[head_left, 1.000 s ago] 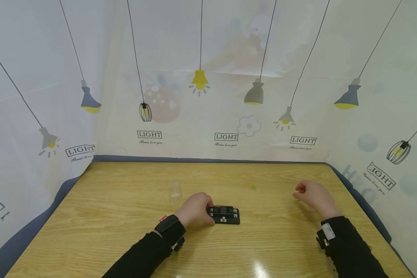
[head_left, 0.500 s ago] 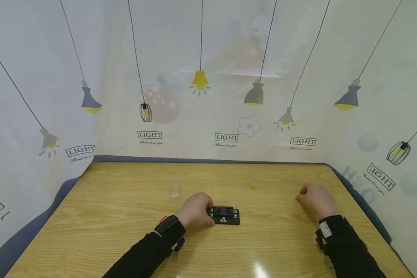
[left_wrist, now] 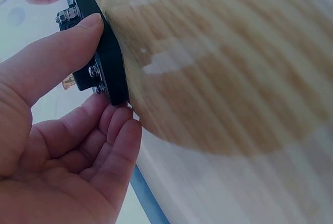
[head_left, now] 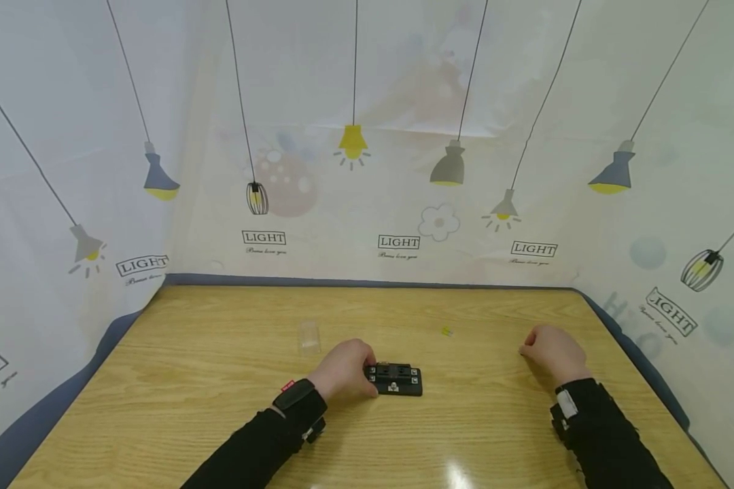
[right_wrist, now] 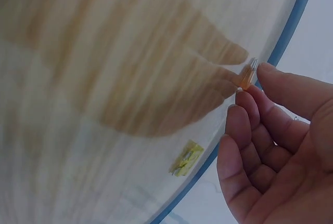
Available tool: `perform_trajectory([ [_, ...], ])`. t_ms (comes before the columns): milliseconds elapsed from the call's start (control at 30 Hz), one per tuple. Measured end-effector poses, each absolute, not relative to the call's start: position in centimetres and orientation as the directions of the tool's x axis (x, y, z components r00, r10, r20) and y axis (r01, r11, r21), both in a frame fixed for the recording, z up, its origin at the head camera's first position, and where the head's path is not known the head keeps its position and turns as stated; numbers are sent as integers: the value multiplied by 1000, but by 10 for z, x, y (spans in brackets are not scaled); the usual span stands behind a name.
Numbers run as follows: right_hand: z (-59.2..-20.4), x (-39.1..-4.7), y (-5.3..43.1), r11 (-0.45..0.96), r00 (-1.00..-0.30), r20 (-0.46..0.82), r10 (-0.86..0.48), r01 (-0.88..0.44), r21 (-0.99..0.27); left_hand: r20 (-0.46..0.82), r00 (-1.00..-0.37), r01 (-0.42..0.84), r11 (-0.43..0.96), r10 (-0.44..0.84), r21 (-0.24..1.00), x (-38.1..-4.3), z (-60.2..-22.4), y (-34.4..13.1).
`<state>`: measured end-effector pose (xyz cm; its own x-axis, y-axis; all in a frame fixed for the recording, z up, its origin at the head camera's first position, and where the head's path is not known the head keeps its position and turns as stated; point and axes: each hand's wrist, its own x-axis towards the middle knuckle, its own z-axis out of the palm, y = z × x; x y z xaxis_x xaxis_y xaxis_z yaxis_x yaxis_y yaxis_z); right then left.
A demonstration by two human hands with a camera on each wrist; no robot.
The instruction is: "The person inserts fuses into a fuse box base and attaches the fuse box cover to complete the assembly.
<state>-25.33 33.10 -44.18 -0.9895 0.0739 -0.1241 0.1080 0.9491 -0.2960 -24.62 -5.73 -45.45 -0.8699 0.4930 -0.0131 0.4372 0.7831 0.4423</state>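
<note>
My left hand (head_left: 344, 369) grips the left end of a black fuse block (head_left: 397, 379) with metal screw terminals, thumb on the near side and fingers behind. The block lies on the wooden table. In the left wrist view, an orange piece (left_wrist: 68, 81) sticks out of the block's upper side. Far to the right, my right hand (head_left: 555, 352) pinches a small orange blade fuse (right_wrist: 247, 77) between thumb and index finger. Its metal prongs point away from the palm. The fuse is hidden by the fingers in the head view.
Small yellow fuses (head_left: 447, 331) lie on the table (head_left: 232, 401) between the hands, farther back. A clear plastic container (head_left: 308, 337) is on the left behind my left hand. Printed cloth walls (head_left: 318, 258) enclose the back and sides.
My right hand has shifted slightly toward me, its fingertips closing further over the orange fuse. The left hand and the fuse block have stayed in place.
</note>
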Motion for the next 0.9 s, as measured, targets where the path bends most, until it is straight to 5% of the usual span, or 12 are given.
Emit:
perform_trajectory([
  [900,-437,-253,325,958,-985,-156,79,119,-263,-10,-868,444,784,497,434,-246,-455,-58],
])
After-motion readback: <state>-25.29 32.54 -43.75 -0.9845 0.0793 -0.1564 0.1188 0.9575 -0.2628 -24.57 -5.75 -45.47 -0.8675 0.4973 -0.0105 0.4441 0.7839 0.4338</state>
